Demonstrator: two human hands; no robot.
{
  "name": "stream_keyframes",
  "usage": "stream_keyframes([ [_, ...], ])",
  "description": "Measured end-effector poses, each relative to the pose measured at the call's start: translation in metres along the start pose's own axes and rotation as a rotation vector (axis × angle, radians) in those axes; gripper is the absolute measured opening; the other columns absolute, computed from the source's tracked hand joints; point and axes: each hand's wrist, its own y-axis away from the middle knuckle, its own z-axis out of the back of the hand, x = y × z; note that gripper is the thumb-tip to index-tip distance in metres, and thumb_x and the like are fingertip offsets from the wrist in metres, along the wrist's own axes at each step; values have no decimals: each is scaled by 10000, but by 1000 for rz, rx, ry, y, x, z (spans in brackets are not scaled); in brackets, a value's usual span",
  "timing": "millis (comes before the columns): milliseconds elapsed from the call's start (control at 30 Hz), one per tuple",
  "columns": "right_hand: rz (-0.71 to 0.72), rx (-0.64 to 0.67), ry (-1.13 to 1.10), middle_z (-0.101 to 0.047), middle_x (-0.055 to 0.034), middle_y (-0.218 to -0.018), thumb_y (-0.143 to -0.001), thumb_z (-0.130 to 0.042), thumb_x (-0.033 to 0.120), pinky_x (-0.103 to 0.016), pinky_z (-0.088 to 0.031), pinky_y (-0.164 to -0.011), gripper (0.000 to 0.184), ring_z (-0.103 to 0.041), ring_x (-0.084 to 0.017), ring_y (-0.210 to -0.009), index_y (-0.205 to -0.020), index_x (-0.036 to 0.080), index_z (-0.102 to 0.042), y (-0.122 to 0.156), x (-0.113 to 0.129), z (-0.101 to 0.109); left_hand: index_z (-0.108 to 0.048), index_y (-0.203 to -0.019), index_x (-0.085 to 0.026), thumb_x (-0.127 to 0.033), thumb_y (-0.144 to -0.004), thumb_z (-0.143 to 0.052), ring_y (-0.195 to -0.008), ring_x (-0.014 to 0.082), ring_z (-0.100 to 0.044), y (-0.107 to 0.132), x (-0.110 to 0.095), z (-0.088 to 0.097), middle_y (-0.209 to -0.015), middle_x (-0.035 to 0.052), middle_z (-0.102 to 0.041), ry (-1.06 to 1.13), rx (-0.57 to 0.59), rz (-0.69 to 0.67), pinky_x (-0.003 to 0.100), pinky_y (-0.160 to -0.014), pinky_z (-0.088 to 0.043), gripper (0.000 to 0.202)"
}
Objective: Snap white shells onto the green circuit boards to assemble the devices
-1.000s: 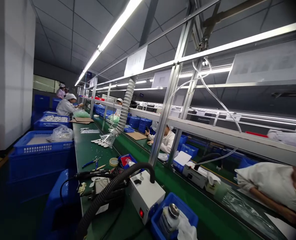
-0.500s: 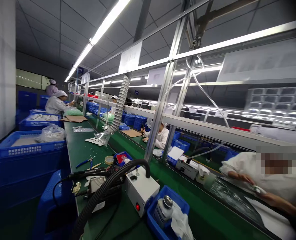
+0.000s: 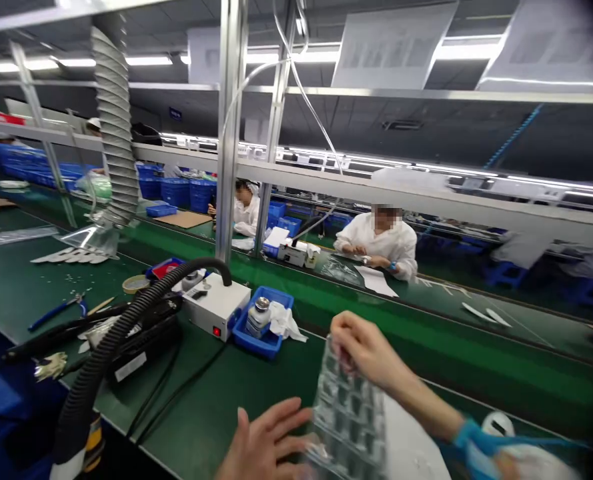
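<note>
A clear plastic tray with rows of pockets (image 3: 351, 417) is tilted above the green bench at the lower middle. My right hand (image 3: 361, 343) pinches its upper edge, fingers closed, with a blue band around the wrist. To the tray's lower left, my left hand (image 3: 271, 443) has its fingers spread. Its fingertips blur at the tray's side, so I cannot tell whether they touch. Behind the tray lies a white sheet-like surface (image 3: 416, 433), partly covered. A white rounded part (image 3: 497, 423) rests beyond my right forearm.
A blue bin (image 3: 271, 350) with a metal-capped bottle (image 3: 259, 317) stands beside a white box (image 3: 216, 303) with a black hose (image 3: 121, 333). Pliers (image 3: 59, 310) lie at left. Across the green belt (image 3: 426, 333), a co-worker (image 3: 381, 243) sits. Metal posts (image 3: 231, 133) rise ahead.
My view has swung right and down. The clear tray, earlier high at the right edge, is now low in front of me. Both my hands have come into view.
</note>
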Motion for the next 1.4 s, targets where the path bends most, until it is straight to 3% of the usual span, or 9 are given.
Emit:
stream_keyframes([
  [67, -63, -25, -49, -551, 51, -493, -794, -544, 585, -215, -360, -297, 373, -521, -143, -339, -753, 230, -437, 8, -28, -17, -504, -1316, -281, -718, -615, -658, -1283, 369, -461, 3, -5, -4, -1442, 111, -475, -153, -57, 14, 519, -1043, -381, 839],
  [133, -104, -62, -69, -566, 38, -487, -771, -508, 646, -243, -410, -331, 423, -551, -164, -362, -756, 234, -412, 8, -55, -26, -550, -1231, -234, -506, -637, -771, -1159, 327, -575, 2, -6, -1, -1328, 137, -575, -465, -254, 34, 457, -981, -441, 690],
  [233, -120, -115, -58, -683, -62, -701, -766, -490, 683, -332, -538, -560, 476, -670, -219, -630, -827, 211, -470, 9, -84, -22, -565, -1081, -157, -520, -666, -713, -914, 282, -670, -2, -5, 14, -1098, 154, -666, -631, -416, 84, 421, -818, -526, 571],
  [400, -137, -123, 34, -701, -134, -936, -795, -540, 610, -408, -508, -807, 455, -657, -262, -872, -951, 184, -556, 27, -102, 7, -448, -1192, -167, -521, -700, -673, -864, 252, -675, -6, -12, 30, -1098, 139, -666, -636, -445, 159, 390, -790, -545, 647],
  [633, -143, -33, 216, -683, -128, -976, -821, -538, 466, -423, -483, -807, 338, -630, -290, -912, -956, 172, -634, 61, -122, 17, -241, -1381, -166, -523, -755, -594, -942, 265, -664, -4, -11, 25, -1237, 158, -586, -695, -460, 211, 370, -786, -554, 802],
  [800, -148, -3, 327, -681, -120, -976, -834, -524, 393, -408, -472, -763, 291, -618, -285, -878, -955, 169, -664, 67, -131, 20, -224, -1447, -216, -530, -827, -473, -1056, 250, -563, 8, 6, 33, -1359, 142, -458, -1025, -478, 278, 340, -843, -518, 738],
  [1000, -123, 42, 361, -677, -100, -973, -844, -523, 344, -377, -468, -752, 238, -623, -264, -864, -944, 184, -668, 57, -143, 15, -370, -1395, -250, -492, -823, -483, -833, 205, -582, 11, 6, 28, -1044, 68, -604, -1095, -552, 231, 294, -678, -518, 630],
  [1200, -41, 82, 387, -671, -84, -932, -828, -558, 261, -360, -463, -747, 172, -617, -256, -855, -903, 193, -697, 28, -148, 1, -461, -1324, -224, -444, -827, -467, -809, 226, -585, 1, -3, 22, -1016, 86, -612, -1229, -566, 194, 310, -663, -502, 543],
  [1400, 39, 82, 424, -675, -75, -929, -805, -584, 139, -310, -450, -762, 168, -616, -227, -847, -900, 173, -718, -28, -147, -25, -531, -1275, -274, -364, -820, -483, -1180, 316, -496, -14, -17, 28, -1304, 104, -555, -1322, -513, 174, 398, -906, -446, 466],
])
